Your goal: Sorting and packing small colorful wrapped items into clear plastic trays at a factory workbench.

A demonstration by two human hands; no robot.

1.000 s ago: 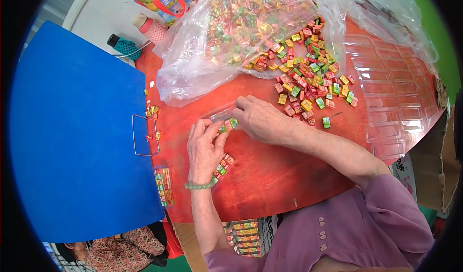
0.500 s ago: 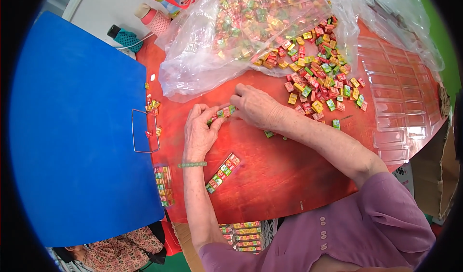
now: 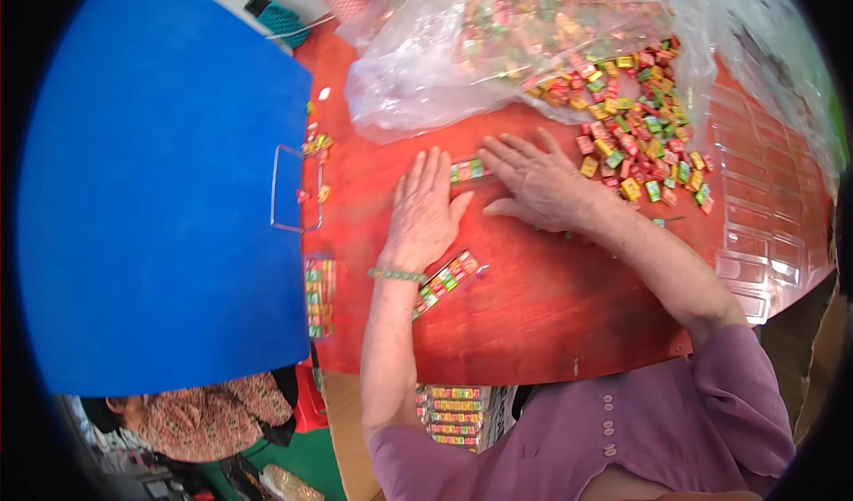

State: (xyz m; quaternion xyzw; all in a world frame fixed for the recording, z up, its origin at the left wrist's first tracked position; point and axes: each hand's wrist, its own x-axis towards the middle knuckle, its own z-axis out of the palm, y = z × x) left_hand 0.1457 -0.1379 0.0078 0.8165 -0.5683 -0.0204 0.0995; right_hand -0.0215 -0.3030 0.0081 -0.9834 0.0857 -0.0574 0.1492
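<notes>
My left hand [image 3: 422, 221] lies flat with its fingers stretched out, holding nothing; a green bead bracelet rings that wrist. To its right, my right hand [image 3: 544, 181] is spread open, palm down. Between the two hands is a short row of small wrapped sweets [image 3: 467, 170], mostly green and red; its right end is close to my right fingertips, and I cannot tell if they touch it. A second filled strip of sweets [image 3: 447, 281] lies at a slant beside my left wrist, which partly covers its lower end.
A clear plastic bag [image 3: 418, 83] spills a heap of wrapped sweets [image 3: 653, 137] at the back right. Clear moulded trays [image 3: 764, 208] lie at the right edge of the red table [image 3: 515, 323]. A blue board [image 3: 178, 190] with a wire handle [image 3: 275, 186] stands left, near another filled strip [image 3: 320, 297].
Both hands have let go of the row of sweets they were pinching and opened flat. The row now lies between them. The whole view has shifted somewhat.
</notes>
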